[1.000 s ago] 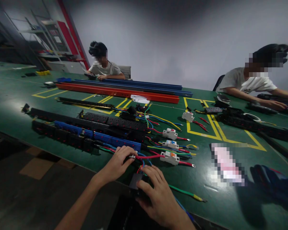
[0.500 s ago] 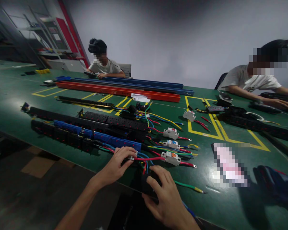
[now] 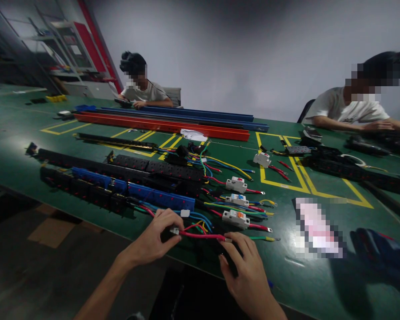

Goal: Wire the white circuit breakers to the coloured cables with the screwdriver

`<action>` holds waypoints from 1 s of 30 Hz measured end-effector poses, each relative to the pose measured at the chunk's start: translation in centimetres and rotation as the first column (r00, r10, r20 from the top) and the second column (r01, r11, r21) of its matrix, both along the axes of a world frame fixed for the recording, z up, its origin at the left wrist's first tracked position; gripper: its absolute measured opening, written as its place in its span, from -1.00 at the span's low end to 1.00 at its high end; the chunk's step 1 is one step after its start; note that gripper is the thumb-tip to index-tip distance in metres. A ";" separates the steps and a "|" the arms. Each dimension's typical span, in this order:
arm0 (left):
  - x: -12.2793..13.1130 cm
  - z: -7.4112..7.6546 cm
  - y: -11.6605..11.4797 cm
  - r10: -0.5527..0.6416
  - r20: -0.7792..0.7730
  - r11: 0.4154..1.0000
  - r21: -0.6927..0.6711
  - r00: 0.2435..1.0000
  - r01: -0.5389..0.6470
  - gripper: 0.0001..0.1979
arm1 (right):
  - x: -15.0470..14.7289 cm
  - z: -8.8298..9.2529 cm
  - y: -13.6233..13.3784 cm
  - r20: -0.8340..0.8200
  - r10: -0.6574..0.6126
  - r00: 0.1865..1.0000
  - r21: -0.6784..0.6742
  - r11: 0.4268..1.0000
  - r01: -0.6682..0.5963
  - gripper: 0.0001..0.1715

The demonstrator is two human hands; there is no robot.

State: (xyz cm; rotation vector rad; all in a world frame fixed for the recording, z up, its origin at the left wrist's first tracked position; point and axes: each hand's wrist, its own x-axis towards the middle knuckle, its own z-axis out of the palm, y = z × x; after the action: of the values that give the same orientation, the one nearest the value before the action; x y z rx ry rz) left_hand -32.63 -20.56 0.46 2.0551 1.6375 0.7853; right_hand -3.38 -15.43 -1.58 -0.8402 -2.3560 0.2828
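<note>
My left hand (image 3: 160,238) is closed, pinching a red wire (image 3: 200,235) near a small whitish piece. The wire runs right to its metal-tipped end, where the curled fingertips of my right hand (image 3: 248,269) rest on it. My right thumb is lower, with a dark gap between; I cannot tell whether something black is there. Behind the wire lie blue wires (image 3: 200,216), one with a white tag (image 3: 185,213), and thin yellow and red wires. Just beyond is a white circuit breaker (image 3: 236,219) with an orange switch. At left lies a black socket strip (image 3: 93,195).
A blue channel (image 3: 160,197), further black socket strips (image 3: 173,170) and two more breakers (image 3: 236,184) lie beyond. Red (image 3: 160,126) and blue rails stretch across the back. A blurred pink-white item (image 3: 318,226) is at right. Two people sit across the green table (image 3: 286,284).
The red wire has moved down toward me, away from the orange-switch breaker. My left hand has shifted down and left; my right hand has moved right to the wire's end.
</note>
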 end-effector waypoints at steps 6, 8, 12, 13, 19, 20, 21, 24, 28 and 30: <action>0.2 0.0 -0.2 -0.010 0.026 1.000 0.019 1.000 0.009 -0.87 | 0.4 -0.8 0.1 -0.003 -0.008 1.000 -0.008 1.000 0.008 -0.44; 0.2 0.0 -0.2 -0.030 0.030 0.999 0.028 0.999 0.030 -0.90 | 0.5 -1.1 0.2 -0.060 -0.033 0.998 -0.040 0.999 0.031 -0.48; 0.4 -0.1 -0.1 -0.060 -0.013 0.998 0.028 0.998 0.060 -0.83 | 0.7 -1.4 0.3 -0.097 -0.083 0.992 -0.099 0.992 0.074 -0.70; 0.5 -0.1 -0.1 -0.060 -0.033 0.998 0.031 0.998 0.061 -0.79 | 0.7 -1.5 0.3 -0.073 -0.085 0.994 -0.095 0.992 0.077 -0.77; 2.2 -0.6 0.4 -0.041 -0.132 0.993 0.104 0.990 0.055 -0.69 | 0.8 -1.3 0.3 0.029 -0.109 0.994 -0.014 0.994 0.110 -0.85; 2.7 -0.7 0.5 -0.045 -0.138 0.990 0.125 0.989 0.063 -0.70 | 0.8 -1.2 0.3 0.034 -0.105 0.994 0.007 0.994 0.105 -0.85; 3.1 -0.9 0.5 -0.051 -0.141 0.987 0.146 0.989 0.072 -0.72 | 0.8 -1.1 0.4 0.042 -0.099 0.994 0.025 0.995 0.098 -0.85; 4.3 -1.4 0.6 -0.060 -0.150 0.975 0.202 0.987 0.090 -0.80 | 1.0 -0.9 0.6 0.056 -0.076 0.996 0.063 0.995 0.072 -0.85; 4.8 -2.2 0.6 -0.064 -0.160 0.953 0.283 0.985 0.108 -0.84 | 1.2 -0.4 0.8 0.048 -0.026 0.999 0.069 0.997 0.022 -0.85; 4.8 -2.5 0.5 -0.081 -0.154 0.944 0.305 0.985 0.126 -0.83 | 1.3 -0.3 0.8 0.039 -0.001 0.999 0.064 0.998 -0.001 -0.82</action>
State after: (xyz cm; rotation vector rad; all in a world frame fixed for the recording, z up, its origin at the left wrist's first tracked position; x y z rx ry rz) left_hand -27.86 -20.04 -2.05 2.4458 1.5396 0.9336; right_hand -2.08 -14.61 -1.86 -0.8226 -2.3883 0.1913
